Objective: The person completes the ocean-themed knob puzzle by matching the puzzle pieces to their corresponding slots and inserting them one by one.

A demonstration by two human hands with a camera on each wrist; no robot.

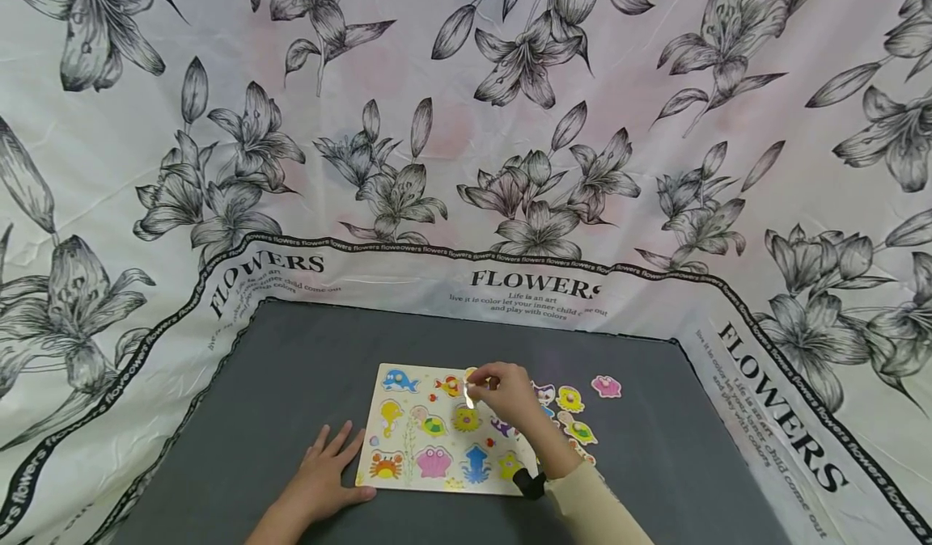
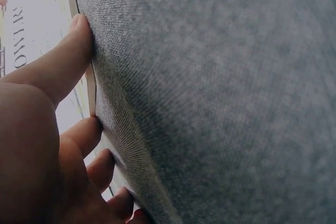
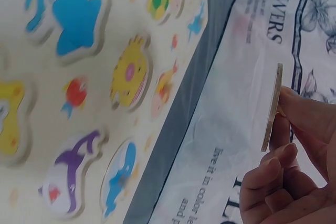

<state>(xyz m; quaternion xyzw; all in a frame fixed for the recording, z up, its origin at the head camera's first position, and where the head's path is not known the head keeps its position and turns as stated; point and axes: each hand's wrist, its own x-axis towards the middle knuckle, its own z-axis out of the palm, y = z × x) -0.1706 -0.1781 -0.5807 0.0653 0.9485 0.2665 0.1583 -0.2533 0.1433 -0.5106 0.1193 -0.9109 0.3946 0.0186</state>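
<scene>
A cream wooden puzzle board point(image 1: 429, 373) printed with sea animals lies flat on the dark cloth. My right hand point(image 1: 502, 395) pinches a thin wooden puzzle piece point(image 3: 273, 108) between thumb and fingers, above the board's upper part. In the right wrist view the piece is edge-on, so its picture is hidden. My left hand point(image 1: 324, 476) rests at the board's left edge with fingers spread; in the left wrist view its thumb point(image 2: 73, 59) lies along that edge. On the board are a blue whale point(image 1: 400, 380), an orange crab point(image 1: 386, 464) and a pink shell point(image 1: 434, 462).
Right of the board lie several loose pieces, among them a yellow fish point(image 1: 570, 399), a turtle point(image 1: 580, 429) and a pink shell piece point(image 1: 606, 386); my right forearm partly covers this group. A white flower-printed curtain point(image 1: 408, 286) surrounds the dark tabletop point(image 1: 291, 383).
</scene>
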